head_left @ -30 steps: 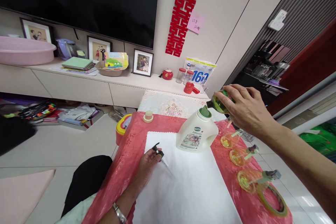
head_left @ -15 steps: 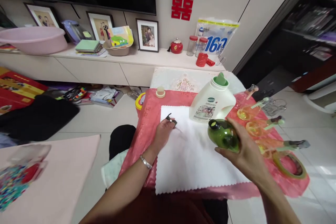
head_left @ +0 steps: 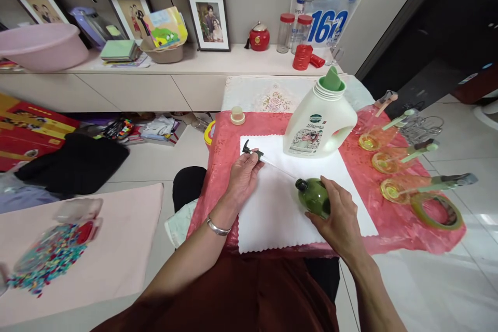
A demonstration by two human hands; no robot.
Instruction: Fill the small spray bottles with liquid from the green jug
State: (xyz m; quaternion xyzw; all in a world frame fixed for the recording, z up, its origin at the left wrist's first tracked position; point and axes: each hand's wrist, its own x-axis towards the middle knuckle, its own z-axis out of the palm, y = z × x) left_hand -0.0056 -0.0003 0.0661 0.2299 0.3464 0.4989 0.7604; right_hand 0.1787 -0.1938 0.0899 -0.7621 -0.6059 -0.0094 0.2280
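My left hand [head_left: 245, 175] pinches a black pump dispenser [head_left: 258, 155] by its collar. Its clear dip tube slants down to the right, the end at or close to the mouth of a green bottle [head_left: 313, 197]; whether it is inside I cannot tell. That bottle is tilted with its black neck toward the pump, and my right hand [head_left: 342, 212] is wrapped round its body. Beneath both hands lies a white scalloped cloth [head_left: 272, 218]. Just behind stands a white detergent jug [head_left: 317, 122] with a green pouring spout.
A pale cap [head_left: 237, 115] sits on the pink table cover [head_left: 225, 150] at the back left. Several tilted glasses with yellow liquid [head_left: 389, 189] and a tape roll [head_left: 438, 211] line the right side. Colourful beads [head_left: 58, 254] lie on another table.
The green bottle has turned and come left, its mouth now facing the pump. The dip tube now reaches across to the bottle's mouth. The camera view has shifted.
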